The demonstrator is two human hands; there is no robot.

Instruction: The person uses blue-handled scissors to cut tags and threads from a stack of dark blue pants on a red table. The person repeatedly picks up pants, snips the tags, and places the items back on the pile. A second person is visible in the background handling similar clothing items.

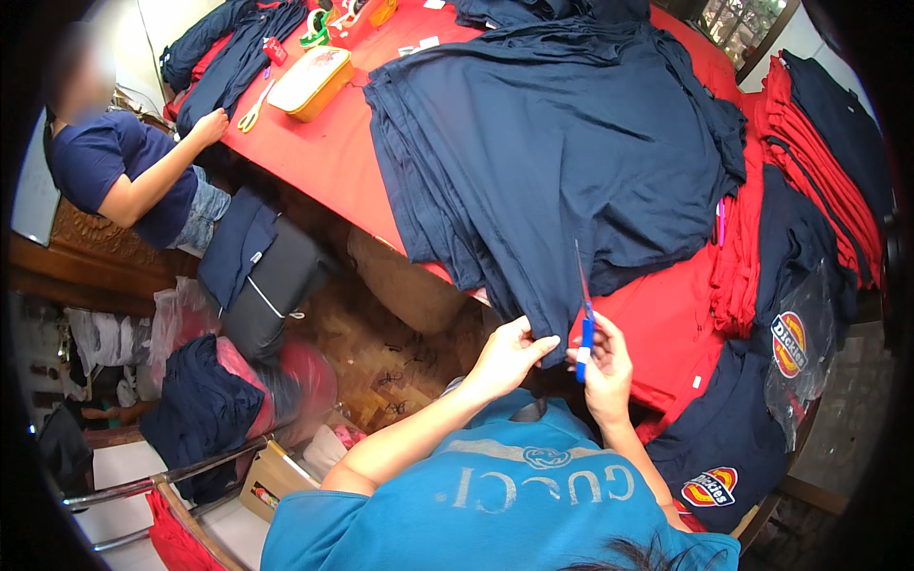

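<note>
A large pile of navy garments (pixel 562 143) is spread over the red-covered table in front of me. My left hand (pixel 509 357) pinches a corner of the navy cloth at the table's near edge. In my right hand (pixel 606 369) is a pair of blue-handled scissors (pixel 586 344). Their slim blades point up and away from me, and they look closed. The scissors are just right of the pinched cloth; I cannot tell whether they touch it.
Another person (pixel 124 176) is at the table's left end, near yellow-handled scissors (pixel 252 109), a yellow container (pixel 309 84) and tape rolls (pixel 319 29). Red and navy garments are stacked (pixel 824 176) at the right. A dark padded seat (pixel 276 271) and navy clothes (pixel 205 404) are at the left.
</note>
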